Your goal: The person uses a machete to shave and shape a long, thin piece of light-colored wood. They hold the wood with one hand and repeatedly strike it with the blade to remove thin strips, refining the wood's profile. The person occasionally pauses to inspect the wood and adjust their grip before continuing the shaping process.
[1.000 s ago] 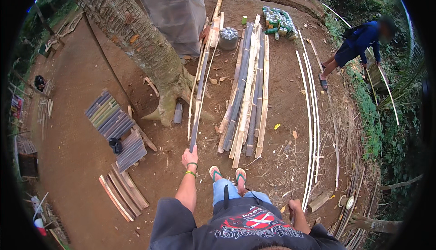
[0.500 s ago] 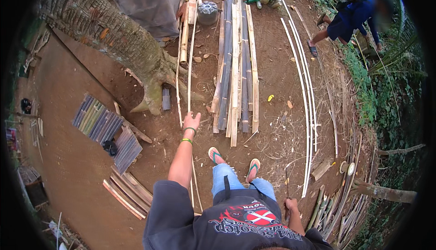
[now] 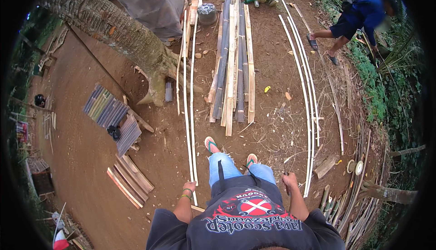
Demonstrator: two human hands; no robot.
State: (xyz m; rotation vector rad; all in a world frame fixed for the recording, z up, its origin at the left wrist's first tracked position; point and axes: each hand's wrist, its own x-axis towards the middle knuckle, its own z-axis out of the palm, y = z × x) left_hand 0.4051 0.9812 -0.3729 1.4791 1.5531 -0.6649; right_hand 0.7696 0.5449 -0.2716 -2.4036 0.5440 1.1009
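Note:
My left hand (image 3: 189,187) hangs low at my left side, close to the near ends of two long pale bamboo strips (image 3: 190,132) on the ground. Its fingers look bent, but whether they touch a strip or are closed is not clear. At my right side, my right hand (image 3: 289,180) is closed around a slim dark tool (image 3: 285,176) that looks like a knife; most of it is hidden by the hand. Ahead of my feet lies a stack of split bamboo lengths (image 3: 234,63), some pale side up, some dark.
More pale strips (image 3: 305,82) lie to the right. A tree trunk (image 3: 113,32) leans in at far left, near a slatted bamboo panel (image 3: 106,107). A person in blue (image 3: 365,16) bends at the far right. Bamboo poles (image 3: 352,191) and a spool (image 3: 355,167) lie at right.
My left hand has drawn back from the middle of the left strips to my side. My right hand has moved up slightly, still holding the tool. The person in blue has shifted right.

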